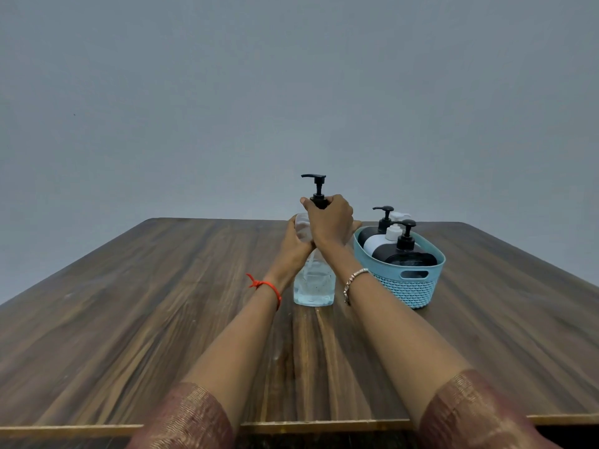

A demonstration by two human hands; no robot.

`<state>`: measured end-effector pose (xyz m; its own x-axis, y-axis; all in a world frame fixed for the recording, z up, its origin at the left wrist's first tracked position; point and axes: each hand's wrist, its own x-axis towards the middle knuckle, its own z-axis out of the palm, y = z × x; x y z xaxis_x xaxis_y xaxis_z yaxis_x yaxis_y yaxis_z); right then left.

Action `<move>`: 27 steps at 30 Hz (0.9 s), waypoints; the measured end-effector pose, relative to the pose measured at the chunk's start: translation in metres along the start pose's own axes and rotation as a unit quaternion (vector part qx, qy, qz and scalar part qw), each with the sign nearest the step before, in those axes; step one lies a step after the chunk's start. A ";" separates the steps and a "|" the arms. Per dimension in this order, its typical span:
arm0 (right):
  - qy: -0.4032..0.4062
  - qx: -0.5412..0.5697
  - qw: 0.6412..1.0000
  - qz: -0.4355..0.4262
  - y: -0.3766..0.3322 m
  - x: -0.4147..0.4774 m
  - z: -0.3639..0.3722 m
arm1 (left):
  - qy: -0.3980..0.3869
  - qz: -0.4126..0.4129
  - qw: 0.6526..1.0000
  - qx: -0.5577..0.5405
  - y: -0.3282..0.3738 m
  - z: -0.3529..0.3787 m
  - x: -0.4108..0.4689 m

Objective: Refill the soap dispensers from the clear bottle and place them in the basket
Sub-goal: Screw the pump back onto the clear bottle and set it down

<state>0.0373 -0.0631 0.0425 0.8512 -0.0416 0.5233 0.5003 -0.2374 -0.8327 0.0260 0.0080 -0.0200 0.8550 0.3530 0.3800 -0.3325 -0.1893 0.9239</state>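
Head view shows the clear bottle (313,280) standing upright on the wooden table (129,319), just beside the blue basket (411,286), on its left side. The left hand (296,244) is wrapped around the upper body of the bottle and keeps it steady. The right hand (330,222) is closed around the black pump collar (319,200) at the neck, with the fingers curled on it; the pump head stands up above the fingers.

I think the step in hand is to turn this collar, but I cannot tell if it is being opened or tightened. To do it well, the left hand should hold firm without squeezing the soft wall, and the right hand should turn only the collar and keep the bottle vertical, so no liquid comes out.

Inside the basket three dispensers (405,251) already stand close together, two with black pumps and one with a white pump.

Behind the basket the table ends at a plain grey wall (291,92). Its dark brown top is bare.
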 end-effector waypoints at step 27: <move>-0.211 0.032 0.977 0.022 0.060 -0.063 -0.047 | 0.081 0.010 0.995 0.057 -0.016 0.002 -0.049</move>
<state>0.0063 -0.1203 -0.0313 0.8550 0.3567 0.3765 0.4589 -0.1818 -0.8697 -0.0095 -0.0082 -0.0539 0.7702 0.4890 0.4095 -0.2939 -0.2978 0.9083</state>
